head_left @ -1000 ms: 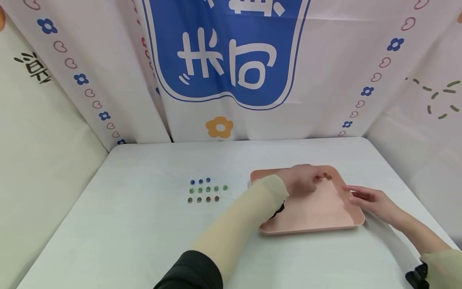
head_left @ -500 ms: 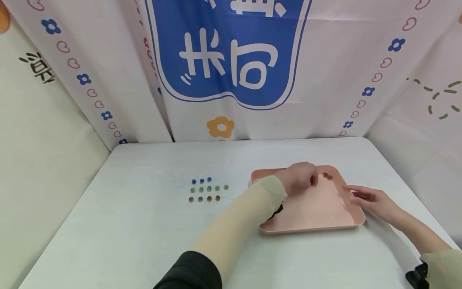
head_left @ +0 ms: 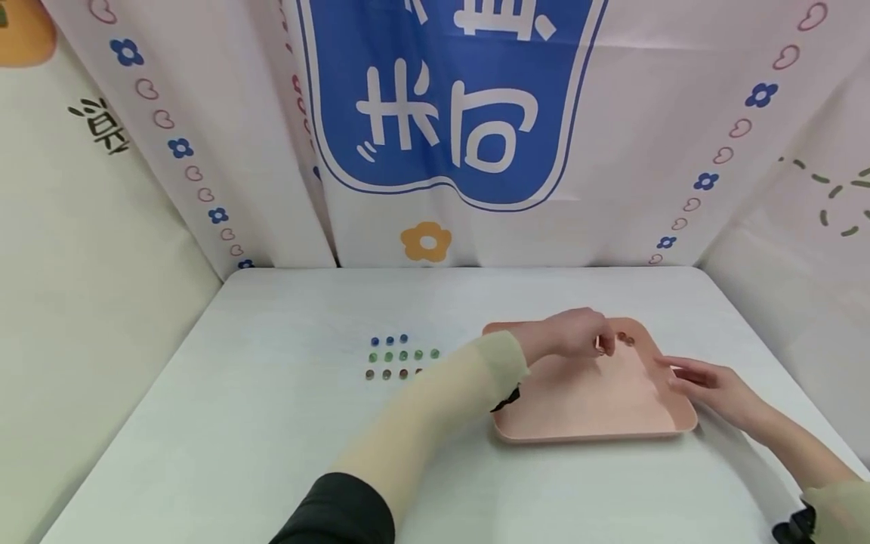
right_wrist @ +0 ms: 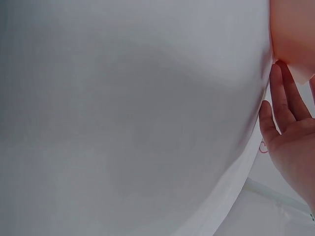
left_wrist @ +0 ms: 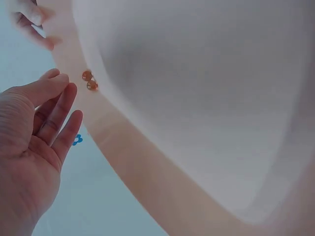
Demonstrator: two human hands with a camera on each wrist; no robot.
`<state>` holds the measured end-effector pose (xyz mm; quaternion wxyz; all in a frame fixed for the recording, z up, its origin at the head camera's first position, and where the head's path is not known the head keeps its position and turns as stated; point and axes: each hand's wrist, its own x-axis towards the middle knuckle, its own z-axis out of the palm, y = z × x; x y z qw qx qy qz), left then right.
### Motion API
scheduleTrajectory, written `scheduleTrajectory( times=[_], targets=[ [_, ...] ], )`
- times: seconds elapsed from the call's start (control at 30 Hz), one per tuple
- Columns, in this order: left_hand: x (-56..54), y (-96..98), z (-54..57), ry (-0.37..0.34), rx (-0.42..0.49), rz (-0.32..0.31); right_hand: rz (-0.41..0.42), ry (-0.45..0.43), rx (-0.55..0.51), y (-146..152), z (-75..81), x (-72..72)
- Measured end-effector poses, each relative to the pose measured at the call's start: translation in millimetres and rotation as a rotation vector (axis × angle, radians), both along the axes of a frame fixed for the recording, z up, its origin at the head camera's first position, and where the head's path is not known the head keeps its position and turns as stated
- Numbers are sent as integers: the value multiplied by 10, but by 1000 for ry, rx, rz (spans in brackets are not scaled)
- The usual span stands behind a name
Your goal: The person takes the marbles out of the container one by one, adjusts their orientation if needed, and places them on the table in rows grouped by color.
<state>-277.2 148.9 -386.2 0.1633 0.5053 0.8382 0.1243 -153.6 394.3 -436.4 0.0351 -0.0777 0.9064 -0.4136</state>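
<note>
My left hand hangs over the back of the pink tray, thumb and fingertips pinched together on an amber glass marble. In the left wrist view the fingertips of the left hand hide that marble. Two more amber marbles lie in the tray's back right corner. At the right rim, my right hand touches the tray with fairly straight fingers. Left of the tray, marbles stand in rows: three blue marbles, several green marbles and several brown marbles.
The white table carries the tray and the marble rows. A printed cloth hangs behind it, and pale cloth walls close in the sides. The left sleeve partly covers the end of the brown row.
My left hand has picked an amber marble from the tray's corner and drawn back leftward a little, leaving two there. The right hand stays at the rim. The head view has shifted slightly.
</note>
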Motion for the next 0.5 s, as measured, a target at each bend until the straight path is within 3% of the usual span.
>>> scheduleTrajectory(
  times=[0.17, 0.5],
  targets=[
    [69, -132, 94, -6, 6, -35, -19, -17, 40, 14, -7, 7],
    [147, -452, 266, -45, 29, -78, -16, -13, 23, 3, 17, 21]
  ],
)
